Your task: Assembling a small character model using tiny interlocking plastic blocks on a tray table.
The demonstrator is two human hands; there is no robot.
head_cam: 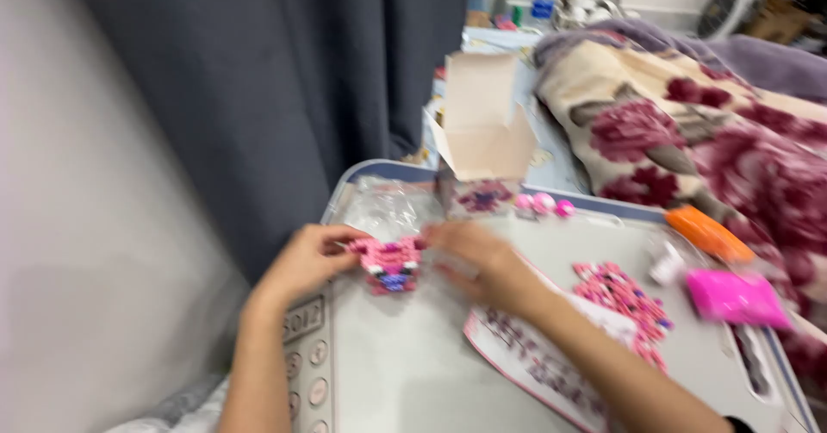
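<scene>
Pink brick model (392,263) pinched between left hand (306,261) and right hand (482,265), each grip steadying one side above the counter (405,355), loose bricks (620,295) right of it.

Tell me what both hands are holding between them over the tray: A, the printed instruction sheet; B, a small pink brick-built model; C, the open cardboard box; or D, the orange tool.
B: the left hand and the right hand meet on a small pink brick-built model, while the orange tool, the open cardboard box and the instruction sheet lie apart from them.
</scene>
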